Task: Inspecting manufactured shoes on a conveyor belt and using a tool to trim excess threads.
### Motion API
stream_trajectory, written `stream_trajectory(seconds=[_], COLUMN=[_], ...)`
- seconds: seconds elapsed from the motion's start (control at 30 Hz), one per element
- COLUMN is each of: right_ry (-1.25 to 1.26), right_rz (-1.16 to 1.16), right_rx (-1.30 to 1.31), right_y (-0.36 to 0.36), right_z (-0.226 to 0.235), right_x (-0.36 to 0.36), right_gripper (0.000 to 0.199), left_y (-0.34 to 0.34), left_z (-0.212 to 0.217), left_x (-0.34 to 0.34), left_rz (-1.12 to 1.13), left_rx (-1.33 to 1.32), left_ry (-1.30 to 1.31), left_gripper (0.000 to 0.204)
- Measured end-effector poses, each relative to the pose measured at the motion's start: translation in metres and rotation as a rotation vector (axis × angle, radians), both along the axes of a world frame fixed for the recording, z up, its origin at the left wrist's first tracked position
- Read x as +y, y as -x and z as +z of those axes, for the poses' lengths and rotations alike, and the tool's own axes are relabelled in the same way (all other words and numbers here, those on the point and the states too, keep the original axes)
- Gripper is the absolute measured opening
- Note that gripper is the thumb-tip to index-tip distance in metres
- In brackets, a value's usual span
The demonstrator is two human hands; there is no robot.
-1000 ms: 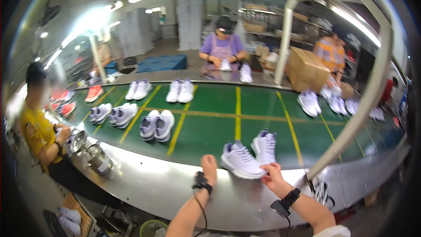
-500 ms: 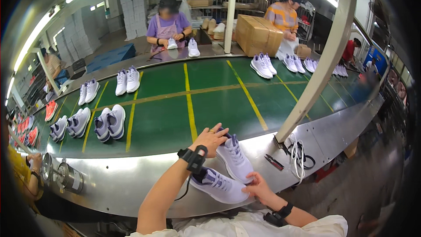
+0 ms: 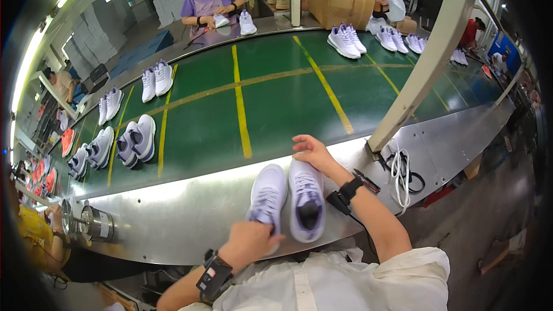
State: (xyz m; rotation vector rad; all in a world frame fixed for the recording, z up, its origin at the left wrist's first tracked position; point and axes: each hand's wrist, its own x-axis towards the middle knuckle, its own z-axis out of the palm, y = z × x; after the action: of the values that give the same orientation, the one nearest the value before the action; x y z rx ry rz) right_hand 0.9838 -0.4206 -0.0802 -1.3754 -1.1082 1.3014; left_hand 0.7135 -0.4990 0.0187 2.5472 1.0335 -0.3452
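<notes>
Two white sneakers with pale lavender laces stand side by side on the metal ledge in front of me, toes pointing away. My left hand [image 3: 249, 244] is closed over the heel and collar of the left sneaker [image 3: 268, 191], covering its opening; this hand is slightly blurred. Beside it, the right sneaker [image 3: 306, 187] shows its dark inside and padded collar. At that shoe's toe is my right hand [image 3: 314, 154], its fingers apart and reaching past the toe, not wrapped round it. Each wrist wears a black strapped device.
Yellow lines divide the green conveyor belt [image 3: 213, 132], which carries several pairs of sneakers. A slanted post [image 3: 423, 75] rises from the metal ledge [image 3: 173, 219]. Beside it lie snips [image 3: 367, 181] and white cable [image 3: 400, 178]. A cardboard box [image 3: 340, 1] and co-workers are across the belt.
Both sneakers have turned round, from toes toward me to toes away. My left hand has come back to the left shoe's heel; my right hand has moved forward to the right shoe's toe.
</notes>
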Motion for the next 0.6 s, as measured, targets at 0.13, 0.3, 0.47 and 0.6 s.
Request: stream_trajectory(seconds=[0.13, 0.3, 0.47, 0.6], right_ry=[-0.249, -0.160, -0.022, -0.177], right_rz=[0.024, -0.125, -0.015, -0.107], right_rx=[-0.333, -0.271, 0.168, -0.240], right_y=[0.025, -0.004, 0.025, 0.049], right_z=[0.010, 0.008, 0.020, 0.007], right_x=[-0.003, -0.067, -0.145, -0.170], right_gripper=[0.042, 0.047, 0.071, 0.084], left_y=[0.013, 0.032, 0.022, -0.002], left_z=[-0.009, -0.020, -0.089, -0.109], left_x=[-0.026, -0.034, -0.023, -0.039], left_rz=[0.255, 0.522, 0.713, 0.748], left_rx=[-0.581, -0.738, -0.933, -1.060], left_ry=[0.116, 0.027, 0.281, 0.202], left_gripper=[0.027, 0.037, 0.069, 0.063])
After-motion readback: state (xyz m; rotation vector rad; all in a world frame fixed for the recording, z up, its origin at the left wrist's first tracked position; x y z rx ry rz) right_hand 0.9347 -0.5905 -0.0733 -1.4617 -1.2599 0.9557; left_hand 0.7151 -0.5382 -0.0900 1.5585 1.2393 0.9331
